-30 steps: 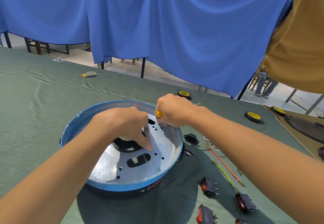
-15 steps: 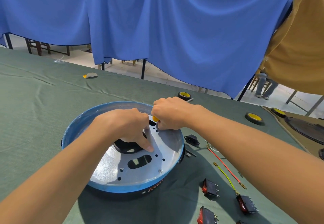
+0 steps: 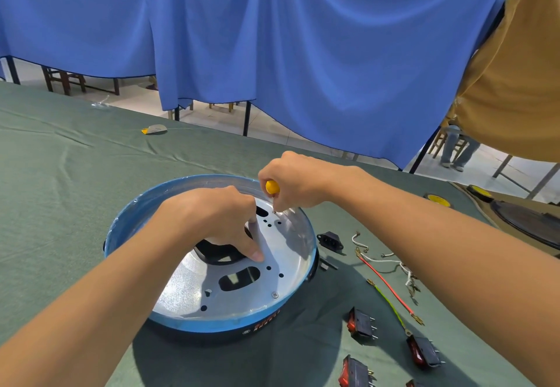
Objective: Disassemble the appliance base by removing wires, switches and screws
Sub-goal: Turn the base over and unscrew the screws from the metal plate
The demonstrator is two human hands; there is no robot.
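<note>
On the tabletop (image 3: 60, 192), centre: appliance base (image 3: 212, 321).
Right hand (image 3: 298, 180) grips a yellow screwdriver (image 3: 271, 187) at the base's 1 o'clock; left hand (image 3: 212, 220) holds its metal plate (image 3: 194, 283), thumb pressing; switches (image 3: 362, 324) lie at 4 o'clock.

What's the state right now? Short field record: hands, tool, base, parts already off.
left hand: thumb presses on the metal plate inside the appliance base
right hand: grips the screwdriver, tip down at the plate's far edge
screw: one visible in the plate, near side
off, on cloth to the right: rocker switches, red wire, yellow-green wire, white wires, power socket
</note>
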